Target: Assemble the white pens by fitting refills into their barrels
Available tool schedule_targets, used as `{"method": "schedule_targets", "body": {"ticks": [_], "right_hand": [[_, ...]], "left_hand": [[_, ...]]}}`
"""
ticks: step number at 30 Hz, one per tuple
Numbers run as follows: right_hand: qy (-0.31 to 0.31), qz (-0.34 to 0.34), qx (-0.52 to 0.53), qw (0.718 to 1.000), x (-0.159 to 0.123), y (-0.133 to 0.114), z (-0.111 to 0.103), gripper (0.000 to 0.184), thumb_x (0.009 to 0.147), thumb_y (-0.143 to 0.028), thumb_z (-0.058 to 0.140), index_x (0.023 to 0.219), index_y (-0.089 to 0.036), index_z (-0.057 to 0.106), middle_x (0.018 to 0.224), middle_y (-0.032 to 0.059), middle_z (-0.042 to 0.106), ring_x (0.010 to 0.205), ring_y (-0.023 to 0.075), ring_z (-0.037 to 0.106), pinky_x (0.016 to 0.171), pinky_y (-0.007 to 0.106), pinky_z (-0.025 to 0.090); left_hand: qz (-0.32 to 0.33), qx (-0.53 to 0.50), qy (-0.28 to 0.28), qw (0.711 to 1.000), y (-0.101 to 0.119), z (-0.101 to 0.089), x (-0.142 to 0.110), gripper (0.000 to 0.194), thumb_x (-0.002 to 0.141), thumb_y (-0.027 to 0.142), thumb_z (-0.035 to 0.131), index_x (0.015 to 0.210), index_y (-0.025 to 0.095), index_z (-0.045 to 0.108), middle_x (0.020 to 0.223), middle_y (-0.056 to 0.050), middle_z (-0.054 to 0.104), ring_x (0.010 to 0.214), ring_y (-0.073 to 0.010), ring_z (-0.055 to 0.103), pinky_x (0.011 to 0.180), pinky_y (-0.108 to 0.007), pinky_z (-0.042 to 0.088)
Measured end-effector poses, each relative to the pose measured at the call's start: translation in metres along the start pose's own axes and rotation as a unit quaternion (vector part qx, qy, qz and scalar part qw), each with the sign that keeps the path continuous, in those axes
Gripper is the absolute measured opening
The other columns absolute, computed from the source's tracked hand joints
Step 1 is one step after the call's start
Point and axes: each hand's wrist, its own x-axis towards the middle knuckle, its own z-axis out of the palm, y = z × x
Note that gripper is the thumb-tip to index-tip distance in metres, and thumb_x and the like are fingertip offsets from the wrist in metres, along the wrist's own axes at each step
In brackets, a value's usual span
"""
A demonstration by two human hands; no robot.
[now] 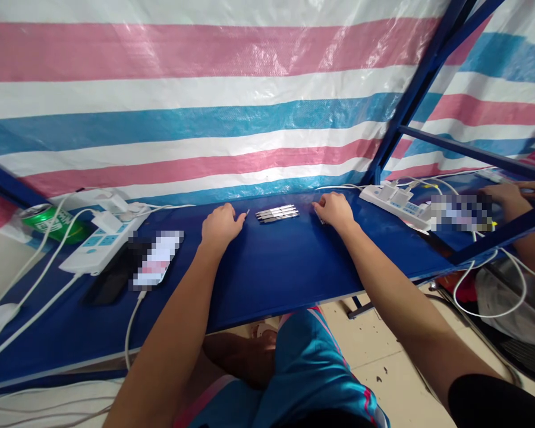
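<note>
Several silver-white pens lie side by side in a row on the blue tabletop. To the left of the row rests my left hand, its fingers curled in. A thin pen tip sticks out past the thumb, and the rest of that pen is hidden by the hand. My right hand is on the right side of the row, fingers bent and closed, low over the table. A small greyish piece shows below those fingers, too covered to name. Neither hand touches the row of pens.
On the left are a power strip, a lit phone on its cable, a dark flat object and a green can. Another power strip and a blue frame post stand right. Another person's hand is beyond.
</note>
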Motion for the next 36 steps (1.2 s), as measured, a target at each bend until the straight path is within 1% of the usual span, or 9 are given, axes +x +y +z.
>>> {"method": "schedule_targets", "body": {"ticks": [6,12,17,20,24,27,31,33,36], "right_hand": [[-0.020,-0.011,-0.026,0.999,-0.003,-0.006,0.008,0.042,0.097,-0.057,0.066,0.091,-0.017,0.078,0.110,0.0192,0.069,0.108,0.0350,0.062,0.104,0.048,0.047],[-0.014,-0.036,-0.011,0.999,-0.002,-0.004,0.017,0.048,0.096,-0.063,0.067,0.089,-0.017,0.078,0.110,0.0192,0.066,0.115,0.0370,0.058,0.106,0.051,0.046],[-0.014,-0.075,-0.001,0.997,0.000,0.000,0.022,0.042,0.096,-0.058,0.070,0.085,-0.019,0.079,0.102,0.0178,0.067,0.118,0.0377,0.057,0.108,0.053,0.045],[-0.009,-0.092,0.020,0.996,0.002,-0.003,0.022,0.037,0.098,-0.051,0.070,0.082,-0.018,0.078,0.100,0.0175,0.069,0.119,0.0377,0.058,0.109,0.053,0.044],[0.016,-0.078,0.118,0.990,0.003,-0.013,0.016,0.035,0.100,-0.047,0.068,0.080,-0.018,0.072,0.101,0.0166,0.072,0.111,0.0349,0.064,0.103,0.048,0.049],[-0.014,-0.056,0.277,0.959,-0.001,-0.024,0.010,0.043,0.102,-0.060,0.062,0.084,-0.021,0.066,0.090,0.0105,0.075,0.089,0.0276,0.069,0.086,0.040,0.054],[-0.069,-0.043,0.500,0.862,-0.010,-0.042,0.006,0.054,0.096,-0.078,0.060,0.093,-0.024,0.056,0.087,0.0063,0.078,0.071,0.0193,0.067,0.066,0.032,0.054],[-0.090,-0.052,0.554,0.826,-0.014,-0.048,0.004,0.057,0.091,-0.081,0.066,0.096,-0.026,0.053,0.079,0.0026,0.075,0.062,0.0164,0.063,0.059,0.029,0.052],[-0.118,-0.086,0.581,0.801,-0.018,-0.054,0.000,0.058,0.085,-0.078,0.076,0.101,-0.025,0.057,0.074,-0.0009,0.070,0.059,0.0152,0.062,0.054,0.027,0.049]], "left_hand": [[-0.023,0.029,-0.059,0.998,-0.003,-0.004,0.003,0.042,0.093,0.064,0.062,0.096,0.023,0.074,0.106,-0.017,0.076,0.101,-0.0411,0.071,0.082,-0.048,0.054],[0.032,-0.006,-0.062,0.998,-0.003,0.001,0.002,0.051,0.090,0.072,0.061,0.084,0.024,0.076,0.096,-0.015,0.078,0.093,-0.0380,0.071,0.081,-0.047,0.054],[0.092,0.000,-0.094,0.991,-0.004,0.006,0.003,0.034,0.086,0.055,0.069,0.076,0.023,0.075,0.087,-0.014,0.077,0.086,-0.0354,0.072,0.087,-0.048,0.052],[0.087,-0.003,-0.082,0.993,-0.002,0.004,0.003,0.029,0.085,0.048,0.069,0.073,0.022,0.076,0.083,-0.015,0.077,0.081,-0.0350,0.071,0.080,-0.045,0.051],[0.063,-0.006,-0.015,0.998,0.002,-0.001,0.001,0.032,0.089,0.048,0.065,0.075,0.023,0.079,0.077,-0.014,0.075,0.078,-0.0352,0.070,0.074,-0.042,0.049],[0.085,-0.044,0.029,0.995,0.008,0.000,-0.001,0.032,0.094,0.047,0.062,0.083,0.025,0.081,0.079,-0.011,0.077,0.082,-0.0328,0.072,0.076,-0.040,0.049],[0.176,-0.134,0.056,0.974,0.016,0.008,-0.005,0.022,0.097,0.035,0.062,0.104,0.027,0.081,0.101,-0.006,0.082,0.096,-0.0284,0.075,0.086,-0.037,0.052],[0.231,-0.166,0.064,0.956,0.021,0.012,-0.007,0.023,0.098,0.030,0.060,0.110,0.026,0.079,0.109,-0.005,0.081,0.101,-0.0266,0.074,0.091,-0.036,0.053],[0.289,-0.184,0.066,0.937,0.027,0.016,-0.010,0.025,0.102,0.031,0.057,0.112,0.024,0.078,0.112,-0.006,0.080,0.105,-0.0257,0.072,0.098,-0.037,0.052]]}}
